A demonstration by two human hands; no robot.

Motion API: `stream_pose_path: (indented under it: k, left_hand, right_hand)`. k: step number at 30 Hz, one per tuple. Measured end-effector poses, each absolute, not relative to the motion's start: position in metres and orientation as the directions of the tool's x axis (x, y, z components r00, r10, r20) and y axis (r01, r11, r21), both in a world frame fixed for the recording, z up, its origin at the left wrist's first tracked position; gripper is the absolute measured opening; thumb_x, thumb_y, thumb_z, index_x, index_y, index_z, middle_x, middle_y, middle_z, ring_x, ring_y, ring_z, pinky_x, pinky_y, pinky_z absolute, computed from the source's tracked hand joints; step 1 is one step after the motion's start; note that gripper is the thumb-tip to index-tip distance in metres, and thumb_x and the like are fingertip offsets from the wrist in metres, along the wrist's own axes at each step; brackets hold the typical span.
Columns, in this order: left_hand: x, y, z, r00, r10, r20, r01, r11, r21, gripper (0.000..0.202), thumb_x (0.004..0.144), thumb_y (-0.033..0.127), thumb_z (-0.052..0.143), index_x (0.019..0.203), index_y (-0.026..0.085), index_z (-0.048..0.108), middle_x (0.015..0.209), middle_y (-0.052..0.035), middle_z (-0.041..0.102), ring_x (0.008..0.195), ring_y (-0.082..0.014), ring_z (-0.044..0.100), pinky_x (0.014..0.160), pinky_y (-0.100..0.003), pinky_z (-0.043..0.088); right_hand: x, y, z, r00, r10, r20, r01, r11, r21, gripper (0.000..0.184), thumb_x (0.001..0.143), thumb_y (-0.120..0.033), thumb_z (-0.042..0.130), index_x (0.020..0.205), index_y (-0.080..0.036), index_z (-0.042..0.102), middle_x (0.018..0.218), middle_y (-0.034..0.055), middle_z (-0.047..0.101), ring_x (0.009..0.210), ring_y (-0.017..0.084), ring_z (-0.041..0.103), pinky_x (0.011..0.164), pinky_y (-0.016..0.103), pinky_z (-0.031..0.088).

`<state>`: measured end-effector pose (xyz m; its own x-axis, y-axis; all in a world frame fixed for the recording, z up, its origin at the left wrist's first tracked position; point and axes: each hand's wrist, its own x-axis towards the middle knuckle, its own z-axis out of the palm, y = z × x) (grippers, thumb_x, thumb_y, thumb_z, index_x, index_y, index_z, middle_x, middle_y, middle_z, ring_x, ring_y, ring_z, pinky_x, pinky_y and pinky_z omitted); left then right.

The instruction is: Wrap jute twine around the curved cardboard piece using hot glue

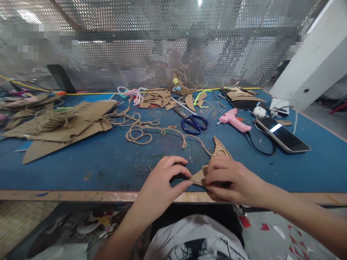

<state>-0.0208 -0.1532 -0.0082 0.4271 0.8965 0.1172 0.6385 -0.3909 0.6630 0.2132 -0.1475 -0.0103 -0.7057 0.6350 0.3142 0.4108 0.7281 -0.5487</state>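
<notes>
Head view looks down on a blue table (pixel 81 169) that fills most of the frame, its worn near edge running just under the hands. Flat cardboard sheets (pixel 70 126) lie stacked at the far left, with loose twine (pixel 138 131) trailing from them toward the middle.

The left hand (pixel 159 184) pinches the near end of a small cardboard piece (pixel 221 150) between thumb and forefinger. The right hand (pixel 235 180) lies over the piece's lower part, with its fingers closed on the near edge (the thumb is hidden underneath).

A dark phone (pixel 283 135) lies screen up at the right. A pink glue gun (pixel 233 121) rests on its side just left of it, and blue-handled scissors (pixel 193 122) sit beyond the hands.

The cardboard piece lies at the table's near edge, between the two hands. It is a narrow, curved, pointed shape. Its long axis runs diagonally from the pinched near end away from the person and slightly right. The sharp tip points to the far side, and a strand of twine leads off from near it.
</notes>
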Motion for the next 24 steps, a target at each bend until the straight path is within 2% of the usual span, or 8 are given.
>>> stream_pose_path:
  k: [3, 10, 14, 15, 18, 20, 22, 24]
  left_hand:
    - [-0.021, -0.152, -0.01, 0.439, 0.889, 0.127, 0.638, -0.408, 0.653, 0.01, 0.083, 0.027, 0.066, 0.092, 0.026, 0.07, 0.117, -0.0017, 0.063, 0.111, -0.0207, 0.054, 0.098, -0.038, 0.041]
    - [-0.02, -0.15, -0.01, 0.471, 0.871, 0.139, 0.618, -0.438, 0.653, 0.006, 0.083, 0.026, 0.065, 0.083, 0.023, 0.071, 0.107, -0.0028, 0.066, 0.104, -0.0201, 0.057, 0.093, -0.035, 0.045]
    - [-0.022, -0.151, -0.007, 0.494, 0.859, 0.134, 0.616, -0.454, 0.644, 0.007, 0.083, 0.027, 0.066, 0.087, 0.023, 0.07, 0.113, -0.0035, 0.066, 0.11, -0.0216, 0.055, 0.097, -0.037, 0.044]
    - [-0.023, -0.152, -0.006, 0.507, 0.854, 0.121, 0.613, -0.456, 0.645, 0.015, 0.081, 0.031, 0.069, 0.093, 0.024, 0.07, 0.117, -0.0041, 0.065, 0.112, -0.0223, 0.055, 0.098, -0.038, 0.044]
    - [-0.021, -0.154, -0.005, 0.517, 0.851, 0.09, 0.637, -0.453, 0.624, 0.059, 0.071, 0.049, 0.075, 0.121, 0.021, 0.061, 0.129, -0.0094, 0.059, 0.12, -0.0265, 0.052, 0.102, -0.042, 0.043]
    - [-0.016, -0.155, -0.006, 0.512, 0.853, 0.097, 0.678, -0.471, 0.565, 0.072, 0.069, 0.054, 0.074, 0.129, 0.018, 0.056, 0.135, -0.0131, 0.055, 0.126, -0.0303, 0.047, 0.105, -0.048, 0.039]
    - [-0.01, -0.155, -0.008, 0.531, 0.841, 0.108, 0.7, -0.507, 0.504, 0.064, 0.071, 0.049, 0.074, 0.126, 0.019, 0.059, 0.138, -0.0131, 0.054, 0.13, -0.0325, 0.044, 0.107, -0.052, 0.036]
    - [-0.005, -0.154, -0.009, 0.544, 0.831, 0.116, 0.694, -0.524, 0.494, 0.052, 0.073, 0.041, 0.075, 0.119, 0.02, 0.064, 0.135, -0.0118, 0.058, 0.129, -0.0325, 0.046, 0.107, -0.052, 0.035]
  right_hand:
    - [0.214, -0.147, -0.011, -0.706, 0.628, 0.329, 0.402, 0.737, -0.543, 0.012, 0.088, -0.019, 0.058, 0.085, -0.018, 0.069, 0.082, 0.0047, 0.063, 0.079, 0.014, 0.055, 0.074, 0.029, 0.042]
    - [0.214, -0.147, -0.015, -0.7, 0.615, 0.364, 0.382, 0.753, -0.536, 0.012, 0.088, -0.019, 0.058, 0.083, -0.018, 0.069, 0.081, 0.0045, 0.062, 0.078, 0.014, 0.054, 0.073, 0.029, 0.042]
    - [0.215, -0.147, -0.016, -0.701, 0.614, 0.364, 0.376, 0.751, -0.543, 0.011, 0.088, -0.019, 0.058, 0.085, -0.018, 0.069, 0.082, 0.0043, 0.062, 0.079, 0.014, 0.054, 0.073, 0.028, 0.041]
    - [0.215, -0.147, -0.016, -0.704, 0.61, 0.365, 0.377, 0.755, -0.536, 0.011, 0.089, -0.019, 0.058, 0.085, -0.018, 0.068, 0.083, 0.0045, 0.063, 0.08, 0.014, 0.054, 0.073, 0.029, 0.041]
    - [0.216, -0.146, -0.017, -0.717, 0.587, 0.375, 0.376, 0.779, -0.501, 0.012, 0.09, -0.02, 0.056, 0.088, -0.018, 0.068, 0.085, 0.005, 0.063, 0.081, 0.015, 0.054, 0.074, 0.029, 0.041]
    - [0.215, -0.145, -0.019, -0.721, 0.564, 0.403, 0.371, 0.805, -0.464, 0.013, 0.091, -0.019, 0.055, 0.088, -0.018, 0.067, 0.085, 0.0049, 0.063, 0.081, 0.015, 0.054, 0.074, 0.029, 0.04]
    - [0.214, -0.145, -0.022, -0.714, 0.527, 0.46, 0.367, 0.842, -0.396, 0.013, 0.091, -0.018, 0.054, 0.088, -0.018, 0.066, 0.083, 0.0046, 0.063, 0.079, 0.014, 0.052, 0.072, 0.029, 0.039]
    - [0.212, -0.145, -0.024, -0.705, 0.471, 0.53, 0.367, 0.882, -0.296, 0.014, 0.092, -0.017, 0.053, 0.086, -0.017, 0.065, 0.08, 0.0038, 0.064, 0.077, 0.014, 0.05, 0.071, 0.03, 0.038]
